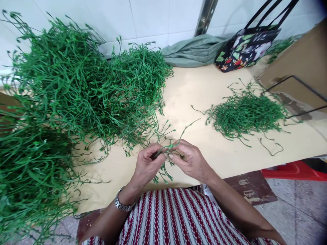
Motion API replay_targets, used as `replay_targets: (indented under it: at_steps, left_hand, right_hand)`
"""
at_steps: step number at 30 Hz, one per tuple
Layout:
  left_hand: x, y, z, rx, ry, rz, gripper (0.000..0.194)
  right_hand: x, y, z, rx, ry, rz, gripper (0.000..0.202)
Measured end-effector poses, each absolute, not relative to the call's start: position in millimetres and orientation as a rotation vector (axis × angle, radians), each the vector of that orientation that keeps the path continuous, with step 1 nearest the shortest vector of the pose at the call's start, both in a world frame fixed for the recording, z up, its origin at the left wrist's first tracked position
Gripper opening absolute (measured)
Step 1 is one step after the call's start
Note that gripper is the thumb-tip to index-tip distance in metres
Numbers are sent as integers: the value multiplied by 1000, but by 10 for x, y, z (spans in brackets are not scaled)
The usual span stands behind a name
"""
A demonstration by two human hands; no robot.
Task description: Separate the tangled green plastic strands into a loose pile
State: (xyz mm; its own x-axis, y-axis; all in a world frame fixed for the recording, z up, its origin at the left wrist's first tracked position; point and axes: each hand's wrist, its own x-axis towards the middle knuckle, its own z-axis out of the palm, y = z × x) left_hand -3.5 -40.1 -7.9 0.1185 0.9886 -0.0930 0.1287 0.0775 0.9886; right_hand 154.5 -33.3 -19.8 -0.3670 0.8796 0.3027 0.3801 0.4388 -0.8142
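Close to the table's front edge, my left hand (pixel 150 161) is closed on a few thin green stems (pixel 170 146) with small bud-like tips. My right hand (pixel 190 160) pinches the same stems, its fingertips almost touching those of the left. One long stem sticks up and to the right from between my fingers, and several tips hang below the hands. Just beyond my left hand begins a large tangled heap of green stems (pixel 84 81). A smaller pile of stems (pixel 249 114) lies on the table to the right of my hands.
Another heap of stems (pixel 33 177) spills over the table's left front edge. A green-grey cloth (pixel 195 51) and a flowered bag (pixel 246 47) rest against the tiled wall. At right stand a cardboard box (pixel 298 71) and a black wire frame (pixel 310 90). Below is something red (pixel 296 170).
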Motion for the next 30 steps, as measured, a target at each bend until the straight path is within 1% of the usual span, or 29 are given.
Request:
replay_targets:
  at_steps: [2,6,10,15,19,25,28,30]
  left_hand:
    - [-51,-403,-84,1305,1243,974,15]
    - [-84,-412,-110,1251,1252,986,10]
    - [-90,-412,-124,1335,1245,1007,6]
    - [-61,-409,-97,1453,1208,1005,12]
    - [-69,-413,-82,1448,1185,937,11]
    - [-121,-385,-34,1685,1178,648,13]
    - [-134,-361,-28,1736,1116,563,21]
    - [-141,-351,-38,1671,1013,568,29]
  right_hand:
    - [1555,-329,-192,-1032,-1911,894,13]
    - [1585,-325,-215,-974,-1848,1061,13]
    - [1603,-339,-256,-1016,-1850,1114,11]
    - [1585,-350,-270,-1097,-1829,1144,12]
    - [1590,-339,-285,-1041,-1899,997,13]
    - [1639,-350,-285,-911,-2135,592,17]
    - [1653,-360,-247,-882,-2239,441,24]
    - [1658,-353,-217,-835,-2285,460,31]
